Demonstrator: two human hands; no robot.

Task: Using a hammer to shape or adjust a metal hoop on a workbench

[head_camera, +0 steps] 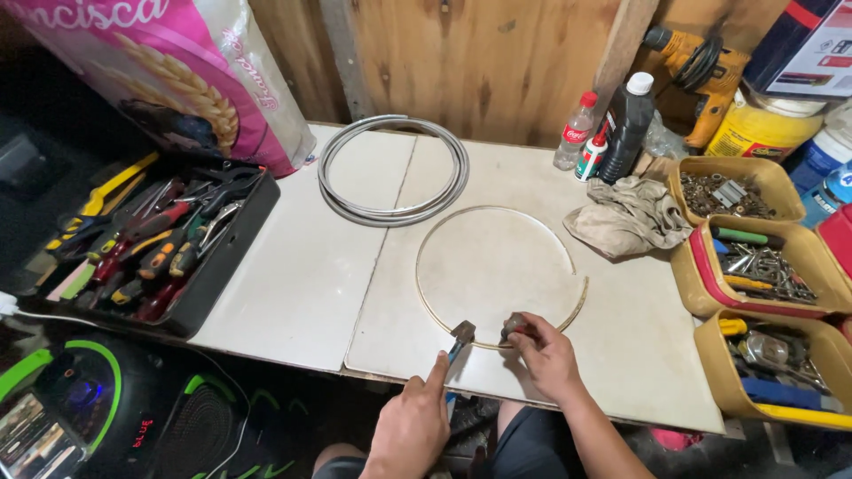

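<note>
A thin brass-coloured wire ring (pixel 426 239) lies flat on the white tabletop (pixel 293 275), its ends meeting near the front edge. My left hand (pixel 413 426) grips a pair of pliers (pixel 460 335) whose jaws rest at the ring's near side. My right hand (pixel 543 355) holds a second small dark tool (pixel 513 324) against the ring just right of the pliers. The two tool tips sit a few centimetres apart on the wire.
A grey cable coil (pixel 393 168) lies behind the ring. A black tray of hand tools (pixel 160 244) is at the left, a crumpled rag (pixel 626 217) and bottles (pixel 612 124) at the back right, yellow bins of screws and bits (pixel 754 257) along the right edge. A speaker (pixel 98 408) stands below left.
</note>
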